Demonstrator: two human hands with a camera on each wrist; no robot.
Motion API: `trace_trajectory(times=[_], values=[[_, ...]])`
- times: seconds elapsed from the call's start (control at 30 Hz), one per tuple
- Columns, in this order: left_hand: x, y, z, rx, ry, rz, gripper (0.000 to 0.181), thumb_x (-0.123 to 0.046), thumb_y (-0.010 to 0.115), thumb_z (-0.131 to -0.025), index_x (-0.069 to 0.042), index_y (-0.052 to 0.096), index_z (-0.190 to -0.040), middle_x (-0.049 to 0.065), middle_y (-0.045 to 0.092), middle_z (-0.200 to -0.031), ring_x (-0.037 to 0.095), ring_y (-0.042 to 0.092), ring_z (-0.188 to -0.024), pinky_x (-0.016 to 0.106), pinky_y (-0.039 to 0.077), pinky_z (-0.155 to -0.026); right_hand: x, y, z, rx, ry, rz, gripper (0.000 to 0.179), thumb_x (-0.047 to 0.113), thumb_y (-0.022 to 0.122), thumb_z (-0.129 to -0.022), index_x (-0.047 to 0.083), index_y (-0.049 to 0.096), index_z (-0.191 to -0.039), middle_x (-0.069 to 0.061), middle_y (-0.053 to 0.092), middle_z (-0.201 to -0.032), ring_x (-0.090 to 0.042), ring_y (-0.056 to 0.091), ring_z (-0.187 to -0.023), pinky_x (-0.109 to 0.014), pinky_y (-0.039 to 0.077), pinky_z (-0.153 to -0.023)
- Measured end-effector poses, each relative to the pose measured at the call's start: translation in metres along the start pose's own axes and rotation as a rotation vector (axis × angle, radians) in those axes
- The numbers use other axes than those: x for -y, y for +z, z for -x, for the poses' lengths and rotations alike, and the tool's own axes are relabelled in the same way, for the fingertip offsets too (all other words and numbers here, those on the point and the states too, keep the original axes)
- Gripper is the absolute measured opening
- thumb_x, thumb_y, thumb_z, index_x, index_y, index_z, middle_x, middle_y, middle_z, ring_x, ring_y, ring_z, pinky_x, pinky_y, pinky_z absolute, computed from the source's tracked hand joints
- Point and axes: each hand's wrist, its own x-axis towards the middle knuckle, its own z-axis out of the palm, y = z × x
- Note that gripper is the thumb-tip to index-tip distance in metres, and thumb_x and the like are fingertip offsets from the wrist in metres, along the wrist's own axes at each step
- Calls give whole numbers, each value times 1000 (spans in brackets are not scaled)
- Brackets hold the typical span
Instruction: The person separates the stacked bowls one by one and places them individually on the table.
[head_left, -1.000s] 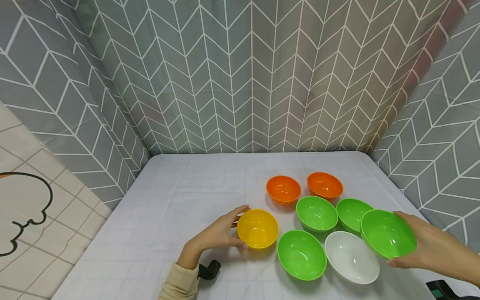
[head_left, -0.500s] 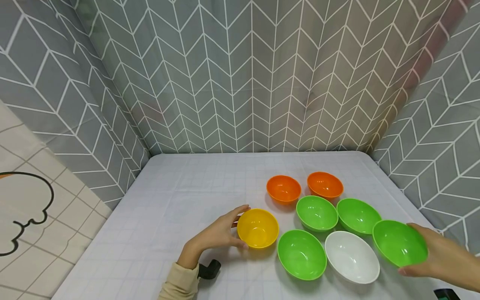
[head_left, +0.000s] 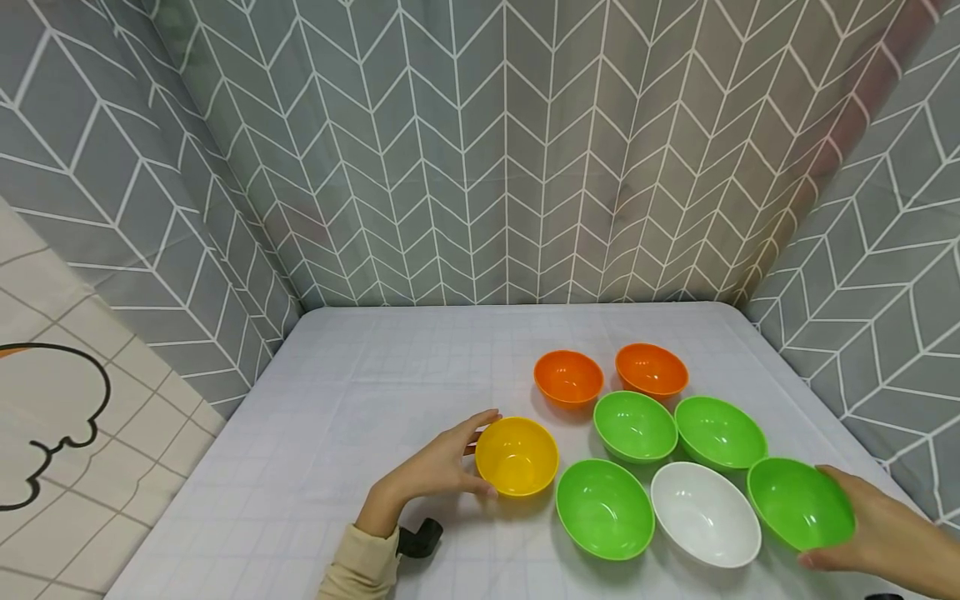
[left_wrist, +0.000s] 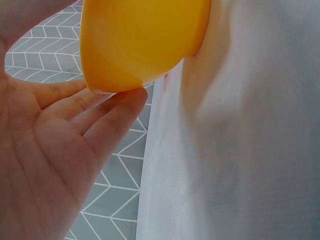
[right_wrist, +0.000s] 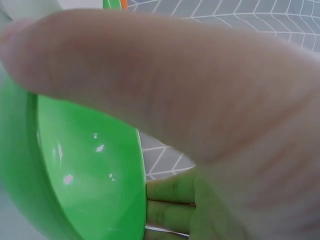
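My left hand (head_left: 441, 463) is at the left side of a yellow bowl (head_left: 517, 457), its fingers behind and its thumb in front. In the left wrist view the fingertips (left_wrist: 136, 97) meet the wall of that bowl. On the right side of the table, my right hand (head_left: 873, 525) grips a green bowl (head_left: 801, 503) between thumb and fingers. The right wrist view shows the thumb (right_wrist: 115, 62) across its near rim and the other fingers against the far wall. This bowl is beside a white bowl (head_left: 706, 514) and just in front of another green bowl (head_left: 721, 432).
Two orange bowls (head_left: 568, 379) stand farther back. More green bowls, one in the middle (head_left: 635, 427) and one in front (head_left: 604, 509), sit left of the white one. A white cloth covers the table (head_left: 360, 375); grey patterned curtains (head_left: 480, 167) enclose it.
My right hand has carried its green bowl rightward and then down toward the front, uncovering the green bowl behind. The left hand and the yellow bowl have stayed put.
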Motion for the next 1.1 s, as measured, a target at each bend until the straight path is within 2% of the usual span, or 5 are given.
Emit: trace_trajectory(times=[0.6, 0.73, 0.83, 0.93, 1.1], values=[[0, 0, 2, -10, -31, -17, 106, -31, 88, -71, -6, 24, -152, 5, 33, -153, 25, 48, -127, 30, 42, -103, -7, 12, -2, 22, -33, -95, 81, 11, 92, -43, -11, 54, -110, 21, 53, -93, 3, 48, -76, -8, 36, -62], [2, 1, 2, 1, -45, 3, 106, -32, 87, -72, -5, 23, -152, 7, 31, -153, 26, 47, -127, 31, 42, -103, -6, 13, -1, -7, -10, -45, 90, 14, 92, -45, -18, 48, -118, -13, 61, -101, -2, 50, -87, -2, 28, -83], [4, 2, 1, 12, -63, -8, 107, -35, 86, -72, -6, 23, -153, 6, 31, -154, 25, 47, -128, 30, 42, -104, -3, 10, 1, 4, 98, 21, 104, 23, 89, -59, -24, 31, -132, -43, 45, -116, -32, 49, -114, -19, 9, -113], [4, 0, 2, 15, -73, -53, 106, -42, 84, -73, -8, 23, -153, 5, 31, -154, 24, 45, -129, 34, 40, -106, 4, 6, -4, 5, 170, 10, 108, 28, 82, -73, -18, 14, -143, -50, 28, -130, -66, 21, -122, -57, -4, -114], [-5, -12, 7, -33, -69, -187, 107, -55, 77, -75, -13, 20, -155, 5, 24, -157, 24, 28, -140, 44, 27, -114, 32, 6, -27, -70, 69, -43, 106, 24, 82, -74, -3, 16, -152, -40, 23, -144, -50, 4, -140, -64, -8, -109]])
